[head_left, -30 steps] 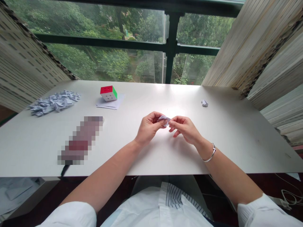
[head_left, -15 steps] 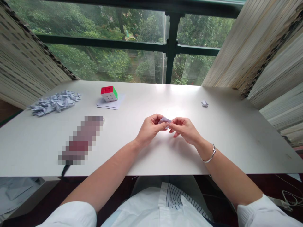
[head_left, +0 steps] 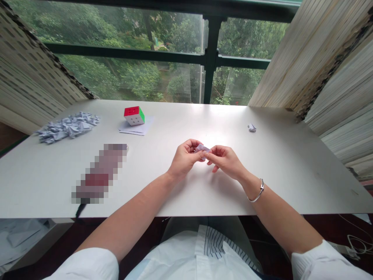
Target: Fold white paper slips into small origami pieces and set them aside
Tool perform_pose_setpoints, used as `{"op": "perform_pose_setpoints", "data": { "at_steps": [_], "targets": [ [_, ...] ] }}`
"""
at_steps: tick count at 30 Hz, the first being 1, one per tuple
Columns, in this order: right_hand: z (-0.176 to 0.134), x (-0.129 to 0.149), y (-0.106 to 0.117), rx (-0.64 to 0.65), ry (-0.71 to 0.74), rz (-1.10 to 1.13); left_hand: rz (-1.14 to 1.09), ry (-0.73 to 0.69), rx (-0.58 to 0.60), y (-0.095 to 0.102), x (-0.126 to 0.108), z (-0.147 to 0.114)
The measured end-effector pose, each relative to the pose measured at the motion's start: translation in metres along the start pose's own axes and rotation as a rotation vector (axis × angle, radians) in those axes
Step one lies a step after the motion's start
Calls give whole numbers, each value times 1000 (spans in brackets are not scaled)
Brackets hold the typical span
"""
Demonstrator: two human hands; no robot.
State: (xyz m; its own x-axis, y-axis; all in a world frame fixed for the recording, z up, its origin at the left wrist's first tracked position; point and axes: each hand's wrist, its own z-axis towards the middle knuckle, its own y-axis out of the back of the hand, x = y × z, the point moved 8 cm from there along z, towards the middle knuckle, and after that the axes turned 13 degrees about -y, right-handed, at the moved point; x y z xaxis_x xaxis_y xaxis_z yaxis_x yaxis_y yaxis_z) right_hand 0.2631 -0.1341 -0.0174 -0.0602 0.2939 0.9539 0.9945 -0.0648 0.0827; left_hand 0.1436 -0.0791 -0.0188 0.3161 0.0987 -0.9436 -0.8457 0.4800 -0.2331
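Note:
Above the middle of the white table (head_left: 186, 198), a small folded piece of paper (head_left: 201, 147) is pinched from both sides. My left hand (head_left: 185, 157) grips its left part between thumb and fingers. On its right edge, the thumb and index finger of my right hand (head_left: 225, 159) are closed, while the other fingers of that hand curl loosely below. The fingertips cover much of the paper, so its exact folded shape is hidden.
A heap of folded paper pieces (head_left: 68, 127) lies at the far left. A puzzle cube (head_left: 134, 116) rests on paper sheets (head_left: 135, 131). A blurred-out oblong object (head_left: 100, 173) lies front left. One folded paper piece (head_left: 252, 128) sits back right, before the window.
My right hand and wrist have shifted slightly left, its fingers closer to my left hand. Both hands still pinch the paper, which has tilted a little.

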Motion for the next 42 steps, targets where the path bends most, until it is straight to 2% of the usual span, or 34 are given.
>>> {"op": "perform_pose_setpoints", "data": {
  "at_steps": [5,12,17,21,24,28,31,35,42],
  "targets": [
    [0,1,-1,35,22,-22,-32,44,-6,0,6,-1],
    [2,-1,0,37,8,1,-36,104,54,-3,9,-2],
    [4,-5,2,-1,-3,-8,30,156,129,-5,9,-3],
    [5,-8,0,-16,10,-107,105,186,167,-4,10,-4],
    [3,-3,2,-92,115,-259,116,206,175,-4,11,-3],
    [-13,21,4,-262,498,-492,23,223,55,2,12,-2],
    [-24,26,-6,-251,679,-670,-70,225,-3,5,11,-2],
    [-28,25,-12,-281,733,-842,-112,237,-7,5,9,-2],
    [-26,26,-6,-234,692,-629,-89,250,4,6,8,-2]
  ]
}}
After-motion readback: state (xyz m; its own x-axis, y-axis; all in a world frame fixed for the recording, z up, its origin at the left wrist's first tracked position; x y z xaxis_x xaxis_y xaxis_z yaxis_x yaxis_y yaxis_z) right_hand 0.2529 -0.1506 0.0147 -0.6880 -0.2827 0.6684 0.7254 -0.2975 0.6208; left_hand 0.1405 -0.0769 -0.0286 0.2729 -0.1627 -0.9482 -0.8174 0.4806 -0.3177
